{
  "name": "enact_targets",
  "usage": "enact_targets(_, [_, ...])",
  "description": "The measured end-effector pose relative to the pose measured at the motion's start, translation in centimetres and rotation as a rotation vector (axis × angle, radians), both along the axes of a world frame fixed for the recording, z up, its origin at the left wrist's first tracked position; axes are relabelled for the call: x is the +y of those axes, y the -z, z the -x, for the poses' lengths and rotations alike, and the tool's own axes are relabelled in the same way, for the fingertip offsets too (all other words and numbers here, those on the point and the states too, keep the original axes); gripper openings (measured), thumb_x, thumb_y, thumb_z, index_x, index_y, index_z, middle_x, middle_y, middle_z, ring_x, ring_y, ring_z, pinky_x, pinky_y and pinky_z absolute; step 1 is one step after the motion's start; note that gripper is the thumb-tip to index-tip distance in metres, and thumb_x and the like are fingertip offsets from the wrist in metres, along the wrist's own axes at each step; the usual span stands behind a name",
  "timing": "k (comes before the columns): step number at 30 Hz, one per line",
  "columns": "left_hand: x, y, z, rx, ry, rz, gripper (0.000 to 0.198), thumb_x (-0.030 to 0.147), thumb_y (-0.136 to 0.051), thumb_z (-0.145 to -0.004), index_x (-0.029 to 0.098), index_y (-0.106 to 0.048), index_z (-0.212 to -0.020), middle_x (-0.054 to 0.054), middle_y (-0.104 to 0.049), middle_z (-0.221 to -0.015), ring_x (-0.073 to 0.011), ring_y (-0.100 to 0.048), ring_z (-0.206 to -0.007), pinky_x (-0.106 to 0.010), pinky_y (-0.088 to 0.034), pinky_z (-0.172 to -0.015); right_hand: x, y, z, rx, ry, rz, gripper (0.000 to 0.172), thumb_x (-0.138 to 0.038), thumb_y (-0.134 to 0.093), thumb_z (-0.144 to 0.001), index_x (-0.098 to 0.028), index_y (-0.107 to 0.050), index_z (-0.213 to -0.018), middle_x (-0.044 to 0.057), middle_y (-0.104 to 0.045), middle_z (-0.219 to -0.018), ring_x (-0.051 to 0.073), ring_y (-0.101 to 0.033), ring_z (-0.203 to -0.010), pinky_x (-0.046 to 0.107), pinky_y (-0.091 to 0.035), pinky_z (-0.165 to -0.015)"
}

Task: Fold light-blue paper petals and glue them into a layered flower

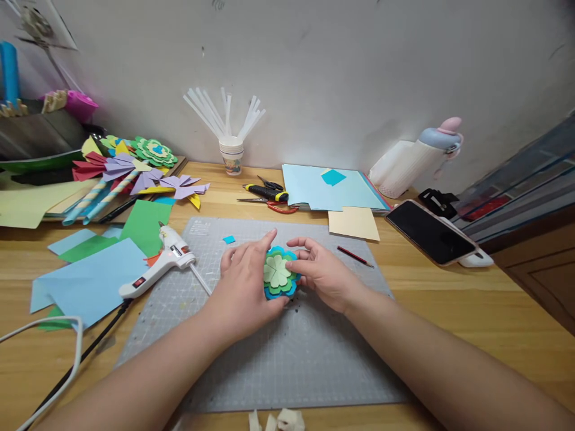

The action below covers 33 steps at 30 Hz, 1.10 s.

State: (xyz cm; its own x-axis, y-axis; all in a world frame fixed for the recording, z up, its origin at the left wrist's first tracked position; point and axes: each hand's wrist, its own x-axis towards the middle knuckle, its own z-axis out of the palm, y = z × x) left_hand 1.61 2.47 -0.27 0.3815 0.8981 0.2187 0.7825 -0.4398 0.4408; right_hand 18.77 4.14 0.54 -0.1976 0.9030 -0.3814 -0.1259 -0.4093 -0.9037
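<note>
A layered paper flower [277,270] shows a pale green top layer, a darker green one beneath and blue petals outermost. My left hand [245,278] holds it from the left, with the thumb along its lower edge and part of the blue layer hidden. From the right, my right hand [321,272] grips the flower's edge, its thumb resting on the pale green petals. Under both hands lies a grey cutting mat [287,371]. A small blue paper scrap [229,239] is beyond my left hand, and a dark red pencil [354,257] lies past my right hand.
A white glue gun [157,269] with its cord rests on the left beside coloured paper sheets [96,281]. Finished paper flowers [155,152] are behind. At the back stand a paper cup [232,157] with white sticks, pliers [265,192] and a bottle [417,152]; a phone [431,230] lies right.
</note>
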Motion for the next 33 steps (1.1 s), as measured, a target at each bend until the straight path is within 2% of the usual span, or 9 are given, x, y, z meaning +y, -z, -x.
enact_targets(5, [0.3,-0.8,-0.6,0.077,0.015,-0.046,0.090,0.029,-0.067,-0.068,0.024,-0.020,-0.144,-0.010,-0.054,-0.126,-0.0290,-0.044,-0.121,-0.051,-0.021,-0.105,0.1,0.1,-0.1,0.016,-0.022,-0.051,0.044,-0.021,-0.072,-0.064,-0.022,-0.048,-0.100,-0.003,-0.061,-0.081,0.012,-0.058,-0.066,0.024,-0.043,-0.056])
enact_targets(8, [0.8,-1.2,-0.3,0.102,-0.017,-0.049,0.086,0.030,-0.065,-0.069,0.023,-0.022,-0.143,-0.011,-0.055,-0.125,-0.0304,-0.046,-0.119,-0.051,-0.024,-0.103,0.6,0.5,-0.4,0.001,-0.011,-0.117,0.039,-0.029,-0.071,-0.069,-0.023,-0.050,-0.101,-0.002,-0.059,-0.082,0.013,-0.059,-0.067,0.025,-0.044,-0.055])
enact_targets(13, [1.5,-1.3,0.7,0.117,-0.156,-0.020,0.095,0.039,-0.068,-0.067,0.024,-0.017,-0.145,-0.010,-0.055,-0.124,-0.0335,-0.048,-0.116,-0.051,-0.029,-0.100,2.2,1.7,-1.6,-0.088,0.110,-0.290,0.032,-0.034,-0.065,-0.075,-0.023,-0.050,-0.101,-0.001,-0.056,-0.085,0.015,-0.060,-0.074,0.027,-0.043,-0.059])
enact_targets(17, [1.2,-1.4,-0.2,0.185,-0.127,0.034,0.093,0.038,-0.067,-0.067,0.024,-0.020,-0.146,-0.009,-0.056,-0.124,-0.0332,-0.047,-0.117,-0.052,-0.026,-0.101,2.8,2.8,-1.7,-0.118,0.183,-0.371,0.025,-0.033,-0.060,-0.077,-0.022,-0.050,-0.098,-0.001,-0.054,-0.084,0.016,-0.059,-0.079,0.028,-0.043,-0.064])
enact_targets(23, [0.6,-1.1,-2.0,0.252,-0.114,0.044,0.089,0.036,-0.066,-0.068,0.022,-0.024,-0.145,-0.010,-0.058,-0.123,-0.0330,-0.045,-0.121,-0.054,-0.021,-0.105,2.4,3.8,-1.3,-0.126,0.225,-0.428,0.023,-0.027,-0.057,-0.078,-0.022,-0.050,-0.099,0.001,-0.054,-0.091,0.016,-0.055,-0.085,0.028,-0.043,-0.068])
enact_targets(33, [0.6,-0.6,-1.9,0.243,-0.123,0.036,0.086,0.039,-0.068,-0.069,0.021,-0.028,-0.143,-0.011,-0.059,-0.125,-0.0328,-0.046,-0.121,-0.052,-0.023,-0.104,2.6,3.9,-1.3,-0.129,0.205,-0.435,0.022,-0.025,-0.057,-0.076,-0.023,-0.051,-0.098,0.000,-0.055,-0.089,0.015,-0.054,-0.083,0.029,-0.044,-0.072])
